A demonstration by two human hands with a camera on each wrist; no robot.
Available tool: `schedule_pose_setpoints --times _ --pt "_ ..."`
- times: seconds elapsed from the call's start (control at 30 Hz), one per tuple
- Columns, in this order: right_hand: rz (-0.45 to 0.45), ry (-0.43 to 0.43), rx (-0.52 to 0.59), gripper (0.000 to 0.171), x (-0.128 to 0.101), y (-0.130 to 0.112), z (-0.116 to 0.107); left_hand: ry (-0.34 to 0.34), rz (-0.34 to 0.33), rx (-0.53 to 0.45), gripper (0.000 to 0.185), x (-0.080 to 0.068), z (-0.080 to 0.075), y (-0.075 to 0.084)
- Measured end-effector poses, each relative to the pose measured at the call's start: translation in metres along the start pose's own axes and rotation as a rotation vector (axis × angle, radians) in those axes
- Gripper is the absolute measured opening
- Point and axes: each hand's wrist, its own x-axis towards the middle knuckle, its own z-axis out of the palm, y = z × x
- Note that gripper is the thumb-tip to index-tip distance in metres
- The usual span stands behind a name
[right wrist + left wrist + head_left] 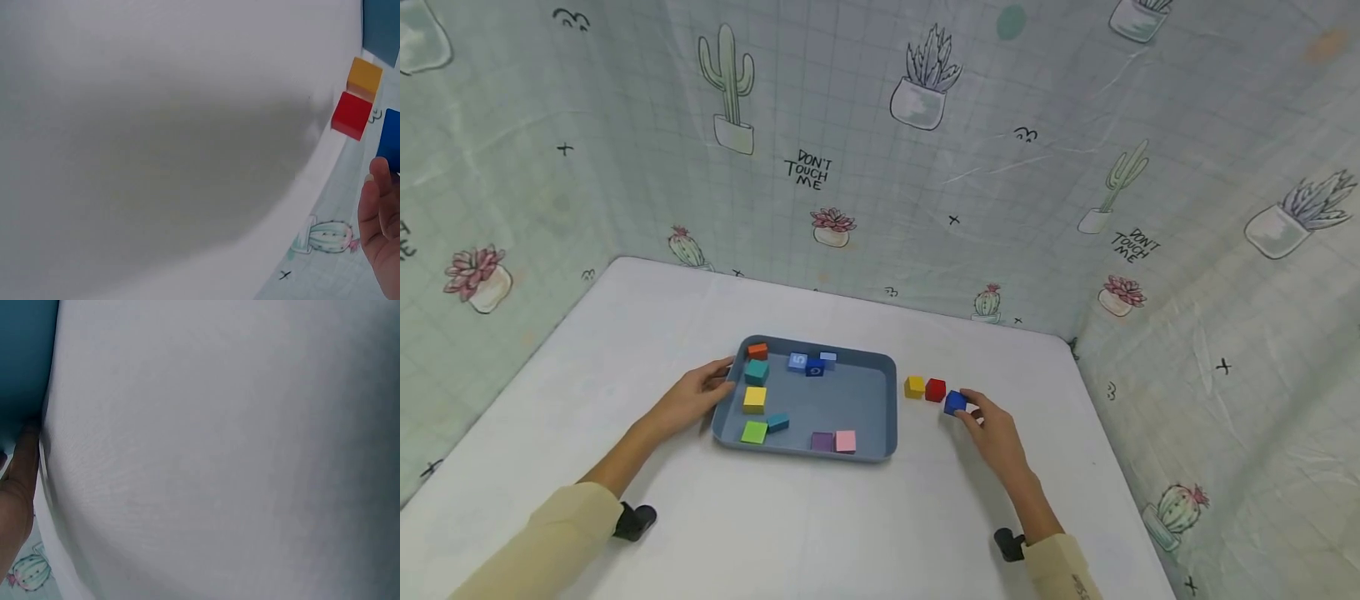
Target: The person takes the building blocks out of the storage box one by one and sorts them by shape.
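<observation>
A blue cube (955,402) is pinched between the thumb and fingers of my right hand (996,433), to the right of a red cube (936,390). Beyond the red one sits a yellow cube (913,387), close to the right wall of the grey-blue tray (880,408). In the right wrist view, the blue cube (390,140) shows at the fingertips. My left hand (692,396) rests against the tray's left side, its fingertips and thumb at the rim. The left wrist view catches a finger (25,456) along the tray's outer wall (25,369).
Inside the tray, an orange block (757,352), a teal block (756,372), a yellow block (755,400) and a green block (754,432) line the left side. Several blue blocks, a purple block (822,442) and a pink block (846,442) lie there too. Patterned cloth (865,183) surrounds the white table (820,533).
</observation>
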Motion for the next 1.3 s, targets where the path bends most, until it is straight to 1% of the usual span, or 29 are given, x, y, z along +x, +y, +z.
schedule_pose_setpoints --times 0.2,0.5,0.7,0.8,0.87,1.13,1.3 --pt "0.006 0.005 0.019 0.040 -0.002 0.014 -0.004 -0.004 -0.002 -0.004 0.060 0.000 0.000 0.002" --pt "0.037 -0.053 0.042 0.039 0.000 0.027 -0.007 0.013 -0.011 -0.010 0.060 0.000 0.001 0.002" --pt "0.074 -0.077 0.052 0.040 0.001 0.027 -0.004 0.021 0.002 -0.008 0.058 -0.001 0.002 0.001" --pt "0.083 -0.079 0.046 0.041 0.002 0.025 -0.003 0.012 0.014 -0.013 0.059 -0.001 0.002 0.001" --pt "0.091 -0.080 0.045 0.041 0.002 0.024 -0.002 0.012 0.010 -0.017 0.059 -0.001 0.002 0.001" --pt "0.098 -0.074 0.045 0.040 0.000 0.026 0.002 0.012 0.026 -0.013 0.059 -0.004 0.001 0.001" --pt "0.099 -0.066 0.045 0.039 0.002 0.028 0.002 0.011 0.026 -0.014 0.059 -0.002 0.000 0.001"
